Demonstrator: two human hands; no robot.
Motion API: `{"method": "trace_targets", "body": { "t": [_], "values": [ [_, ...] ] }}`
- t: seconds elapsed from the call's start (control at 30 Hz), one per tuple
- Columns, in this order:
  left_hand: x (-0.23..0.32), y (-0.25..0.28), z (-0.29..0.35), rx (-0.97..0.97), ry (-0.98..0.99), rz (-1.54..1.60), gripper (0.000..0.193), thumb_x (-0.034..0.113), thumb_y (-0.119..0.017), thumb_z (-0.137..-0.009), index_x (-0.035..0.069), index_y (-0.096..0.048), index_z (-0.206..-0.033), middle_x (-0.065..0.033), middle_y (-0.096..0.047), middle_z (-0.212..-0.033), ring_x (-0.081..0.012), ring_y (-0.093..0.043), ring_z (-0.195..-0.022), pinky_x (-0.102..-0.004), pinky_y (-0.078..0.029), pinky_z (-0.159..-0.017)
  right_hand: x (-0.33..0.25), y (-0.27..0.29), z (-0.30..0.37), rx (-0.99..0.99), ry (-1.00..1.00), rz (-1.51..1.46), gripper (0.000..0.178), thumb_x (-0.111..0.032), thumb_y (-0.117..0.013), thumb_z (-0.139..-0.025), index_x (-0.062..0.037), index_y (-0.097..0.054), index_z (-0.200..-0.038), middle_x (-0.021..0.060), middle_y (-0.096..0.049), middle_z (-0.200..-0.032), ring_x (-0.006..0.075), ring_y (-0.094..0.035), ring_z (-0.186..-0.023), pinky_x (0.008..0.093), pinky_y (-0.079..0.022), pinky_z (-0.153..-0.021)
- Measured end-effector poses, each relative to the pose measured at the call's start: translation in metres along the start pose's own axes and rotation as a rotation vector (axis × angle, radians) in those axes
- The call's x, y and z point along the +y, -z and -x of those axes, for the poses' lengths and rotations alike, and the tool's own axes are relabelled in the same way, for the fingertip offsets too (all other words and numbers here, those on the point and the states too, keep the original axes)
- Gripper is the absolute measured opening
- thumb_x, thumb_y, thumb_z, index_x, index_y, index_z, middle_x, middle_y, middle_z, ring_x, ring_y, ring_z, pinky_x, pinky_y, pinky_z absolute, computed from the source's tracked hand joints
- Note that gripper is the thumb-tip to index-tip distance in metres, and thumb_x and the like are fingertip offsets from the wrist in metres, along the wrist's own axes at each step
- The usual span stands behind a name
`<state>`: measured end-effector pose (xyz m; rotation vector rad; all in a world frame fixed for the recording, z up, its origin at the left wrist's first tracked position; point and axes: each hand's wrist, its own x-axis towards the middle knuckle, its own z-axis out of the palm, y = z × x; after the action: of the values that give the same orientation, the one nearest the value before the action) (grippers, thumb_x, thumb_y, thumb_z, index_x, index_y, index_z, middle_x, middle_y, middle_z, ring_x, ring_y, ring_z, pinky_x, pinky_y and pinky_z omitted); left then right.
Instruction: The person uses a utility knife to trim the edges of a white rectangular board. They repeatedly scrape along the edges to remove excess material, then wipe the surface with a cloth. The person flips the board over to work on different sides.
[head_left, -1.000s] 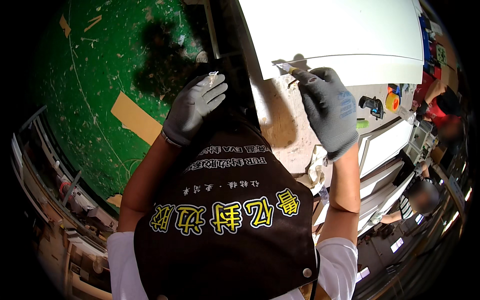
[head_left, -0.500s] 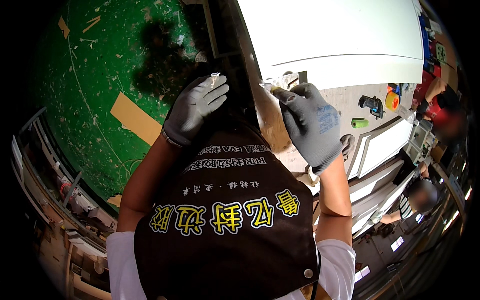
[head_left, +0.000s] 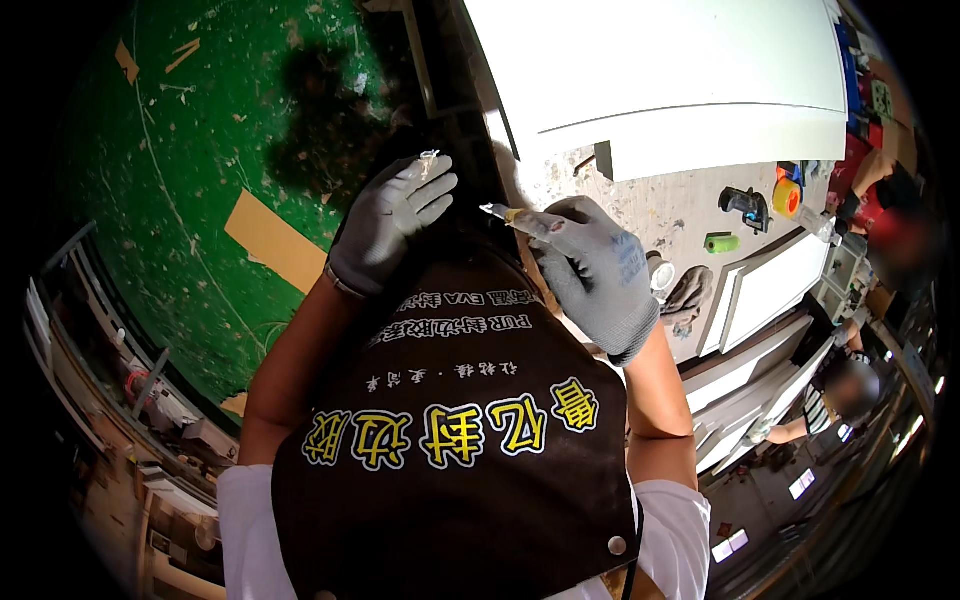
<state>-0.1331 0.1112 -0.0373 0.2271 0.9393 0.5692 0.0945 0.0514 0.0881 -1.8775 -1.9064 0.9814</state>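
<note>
My left hand point(head_left: 392, 222), in a grey coated work glove, is held palm up over the dark gap beside the bench, fingers stretched out. A small whitish smear point(head_left: 428, 162) of material sits on its fingers. My right hand point(head_left: 595, 275), gloved alike, grips a slim tool point(head_left: 500, 212) with a pale shiny tip and a yellowish part. The tip points left toward my left palm, apart from it; the kind of tool is too small to tell. Beyond my right hand a large white panel point(head_left: 660, 60) lies on the worn bench point(head_left: 650, 205).
On the bench stand a black clamp-like tool point(head_left: 745, 208), an orange-yellow tape roll point(head_left: 787, 197), a green roll point(head_left: 721, 243), a white cup point(head_left: 660, 270) and a dark cloth point(head_left: 690, 298). Cardboard point(head_left: 275, 240) lies on the green floor. Two people are at the right.
My right hand has moved left and toward me with the tool, off the bench beside the white panel. The left hand stays almost where it was, palm up.
</note>
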Motion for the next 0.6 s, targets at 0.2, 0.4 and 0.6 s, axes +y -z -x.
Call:
{"method": "trace_targets", "body": {
  "t": [0.2, 0.4, 0.6],
  "values": [
    [-0.003, 0.017, 0.007, -0.037, 0.074, -0.065, 0.046, 0.027, -0.048, -0.102, 0.000, -0.040, -0.139, -0.0176, -0.048, -0.142, -0.0298, -0.051, -0.127, -0.0412, -0.044, -0.104, 0.020, -0.042, 0.025, 0.212, -0.278, -0.749, 0.023, -0.007, -0.057, -0.094, 0.0012, -0.064, -0.115, 0.0086, -0.066, -0.087, 0.0147, -0.062, -0.066, 0.0254, -0.049, -0.060],
    [-0.004, 0.002, 0.010, -0.266, 0.013, -0.172, 0.019, 0.021, -0.055, -0.099, 0.006, -0.045, -0.107, 0.0017, -0.035, -0.083, -0.0084, -0.042, -0.079, -0.0230, -0.041, -0.076, 0.065, -0.101, 0.043, 0.424, -0.676, -1.382, 0.025, -0.013, -0.050, -0.102, -0.0004, -0.060, -0.121, 0.0013, -0.065, -0.088, 0.0056, -0.058, -0.065, 0.0169, -0.043, -0.055],
    [0.031, -0.040, 0.011, 0.049, -0.018, -0.194, 0.031, 0.025, -0.052, -0.101, 0.004, -0.052, -0.124, -0.0061, -0.060, -0.114, -0.0147, -0.056, -0.110, -0.0248, -0.043, -0.094, 0.105, -0.114, 0.046, 0.689, -0.596, -1.357, 0.028, -0.011, -0.049, -0.102, 0.0063, -0.054, -0.123, 0.0151, -0.067, -0.110, 0.0209, -0.067, -0.095, 0.0296, -0.054, -0.084]
  ]
}}
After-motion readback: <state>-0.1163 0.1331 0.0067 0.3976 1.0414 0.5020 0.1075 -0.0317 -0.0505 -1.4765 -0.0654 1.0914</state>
